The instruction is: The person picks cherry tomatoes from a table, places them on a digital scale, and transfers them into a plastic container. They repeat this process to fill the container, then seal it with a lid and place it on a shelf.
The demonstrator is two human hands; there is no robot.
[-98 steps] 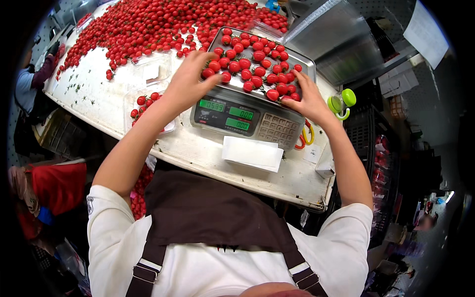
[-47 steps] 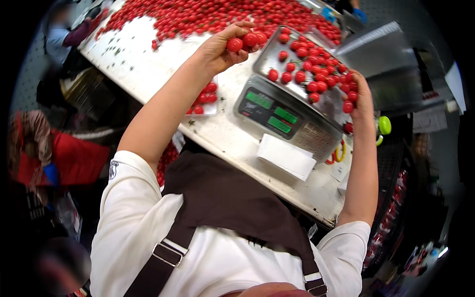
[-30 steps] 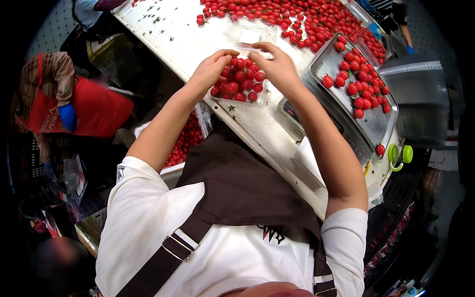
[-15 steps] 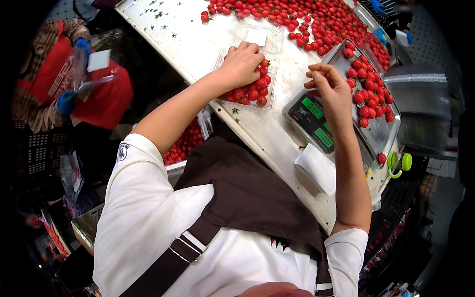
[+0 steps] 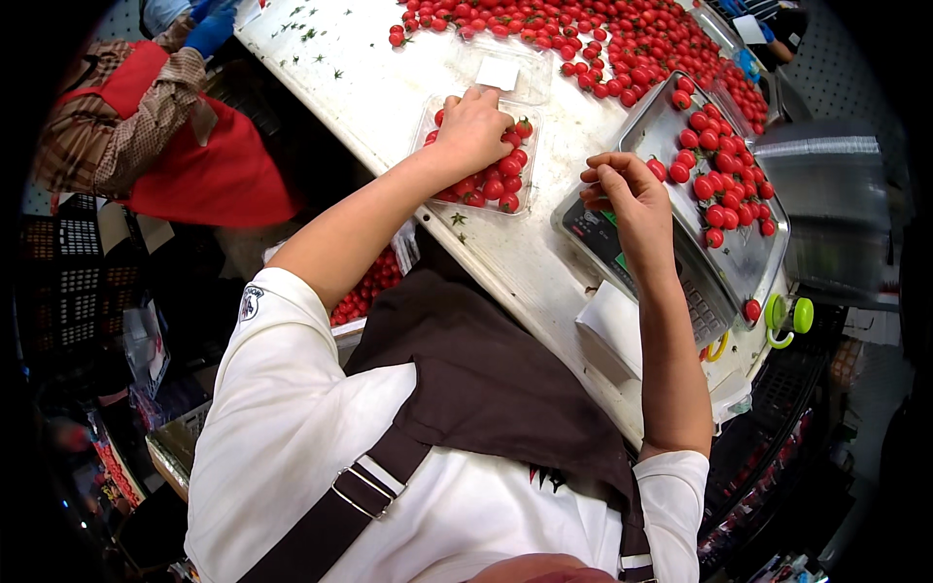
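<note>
My left hand (image 5: 471, 131) lies over a clear plastic punnet (image 5: 526, 199) of cherry tomatoes (image 5: 493, 185). Its bent fingers are spread on the fruit near the far side, and their undersides are hidden. The punnet's hinged lid (image 5: 533, 83) is laid back, with a white square on it. Loosely curled and in the air, my right hand (image 5: 627, 194) shows nothing between its fingers. Below it is a digital scale (image 5: 575, 222), its displays partly covered by that hand. A metal tray (image 5: 707, 251) beside the scale carries more cherry tomatoes.
A large heap of cherry tomatoes (image 5: 641, 44) spreads over the far table (image 5: 379, 117). Green stems lie scattered at left. A white box (image 5: 610, 325) and green-lidded container (image 5: 799, 314) stand near the right. A red-aproned person (image 5: 199, 160), blue-gloved, works at far left.
My right hand has shifted slightly left and down, hiding more of the scale's displays. My left hand has stayed on the punnet. The red-aproned person's gloved hand has moved up toward the table.
</note>
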